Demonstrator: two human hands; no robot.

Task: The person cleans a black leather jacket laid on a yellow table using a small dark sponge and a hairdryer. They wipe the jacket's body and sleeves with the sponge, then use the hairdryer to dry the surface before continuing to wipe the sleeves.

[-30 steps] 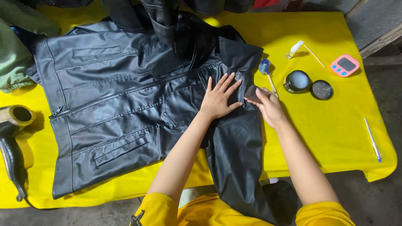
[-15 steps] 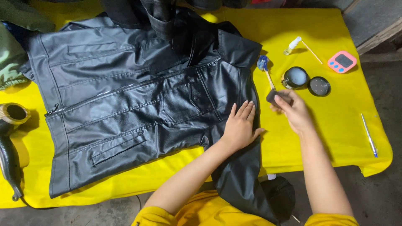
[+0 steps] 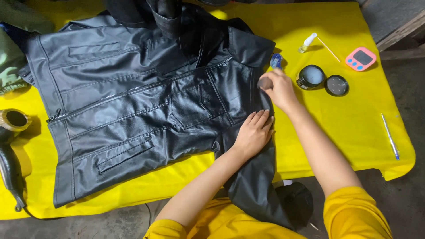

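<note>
A black leather jacket (image 3: 133, 106) lies spread on a yellow-covered table (image 3: 354, 119), one sleeve hanging over the near edge. My left hand (image 3: 254, 132) presses flat on that sleeve, fingers together. My right hand (image 3: 278, 88) is closed around a small blue-handled brush (image 3: 276, 61), whose dark tip touches the jacket near the shoulder seam. An open round jar (image 3: 311, 76) and its black lid (image 3: 336, 85) sit just right of my right hand.
A pink timer (image 3: 361, 59), a small dropper bottle (image 3: 307, 43) and a thin stick (image 3: 328, 49) lie at the back right. A pen (image 3: 390, 142) rests near the right edge. A tape roll (image 3: 15, 119), a hair dryer (image 3: 11, 172) and green cloth (image 3: 11, 66) are at the left.
My right hand has brought the brush from beside the jar onto the jacket's shoulder. My left hand slid down the sleeve toward me.
</note>
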